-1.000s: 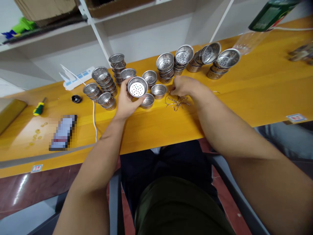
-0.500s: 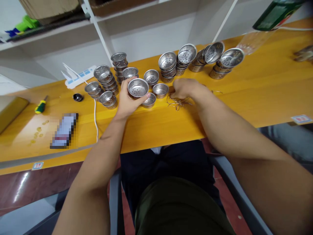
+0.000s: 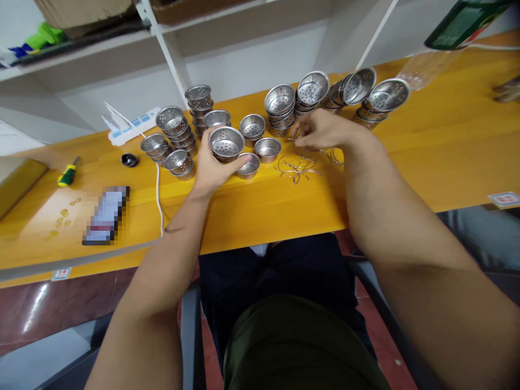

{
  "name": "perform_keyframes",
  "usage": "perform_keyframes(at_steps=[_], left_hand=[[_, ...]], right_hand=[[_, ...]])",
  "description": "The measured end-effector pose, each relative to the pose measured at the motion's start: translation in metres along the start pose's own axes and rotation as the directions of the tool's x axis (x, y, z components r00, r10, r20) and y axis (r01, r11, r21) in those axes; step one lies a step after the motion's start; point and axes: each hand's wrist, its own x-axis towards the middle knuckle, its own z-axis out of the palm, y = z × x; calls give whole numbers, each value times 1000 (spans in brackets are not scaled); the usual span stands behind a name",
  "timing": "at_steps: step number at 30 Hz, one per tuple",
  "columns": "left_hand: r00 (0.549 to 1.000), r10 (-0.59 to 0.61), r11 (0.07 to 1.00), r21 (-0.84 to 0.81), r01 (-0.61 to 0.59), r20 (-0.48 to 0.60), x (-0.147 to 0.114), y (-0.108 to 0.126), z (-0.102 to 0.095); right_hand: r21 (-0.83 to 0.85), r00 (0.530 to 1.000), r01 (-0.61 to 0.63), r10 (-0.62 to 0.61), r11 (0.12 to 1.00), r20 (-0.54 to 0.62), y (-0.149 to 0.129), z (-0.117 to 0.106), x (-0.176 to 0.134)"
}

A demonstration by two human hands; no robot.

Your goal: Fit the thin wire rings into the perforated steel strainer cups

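Note:
My left hand [image 3: 212, 169] is wrapped round a perforated steel strainer cup [image 3: 226, 143], holding it upright with its open top towards me. The thumb lies along its right side, over a small low cup [image 3: 248, 166] on the table. My right hand [image 3: 314, 129] is raised a little above the table, thumb and fingers pinched. A thin bent wire [image 3: 290, 140] shows at its fingertips. Below and to its left lies a loose heap of thin bent wires [image 3: 298, 169], and more wires [image 3: 333, 156] lie under the wrist. Another low cup [image 3: 268, 149] stands between my hands.
Stacks of strainer cups stand at the left [image 3: 170, 120] and along the back right [image 3: 280, 103], some leaning. A phone [image 3: 106, 215], a screwdriver [image 3: 69, 173], a power strip [image 3: 134, 127] and its white cable lie on the left. A bottle [image 3: 424, 67] is at the back right.
My right hand has risen from the wire heap and moved slightly up and right, uncovering the heap. The left hand with its strainer cup has shifted slightly up and left.

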Motion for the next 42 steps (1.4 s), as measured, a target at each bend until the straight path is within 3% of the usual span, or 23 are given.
perform_keyframes(at_steps=[5, 10, 15, 21, 29, 33, 38, 42], left_hand=[[999, 14, 996, -85, -10, 43, 1, 6, -2], [998, 24, 999, -48, -21, 65, 1, 13, -3], [999, 47, 999, 26, -46, -19, 0, 10, -4], [1000, 2, 1000, -10, -2, 24, -3, 9, 5], [996, 28, 995, -94, -20, 85, -6, 9, 17], [997, 25, 996, -84, -19, 75, -8, 9, 18], [995, -48, 998, -30, 50, 85, -9, 17, 15], [995, -58, 996, -65, 63, 85, -8, 18, 9]], right_hand=[[197, 984, 65, -30, 978, -173, -10, -1, -4], [464, 934, 243, -76, 852, -349, -17, 10, 4], [475, 902, 356, -162, 805, -401, -45, 36, -3], [460, 886, 415, -234, 785, -400, -84, 70, -16], [390, 898, 381, -234, 838, -374, -88, 79, -11], [398, 870, 412, -225, 820, -438, -93, 86, -10], [534, 861, 477, -249, 698, -443, -94, 87, -8], [716, 867, 478, -404, 509, -291, -82, 72, -6]])
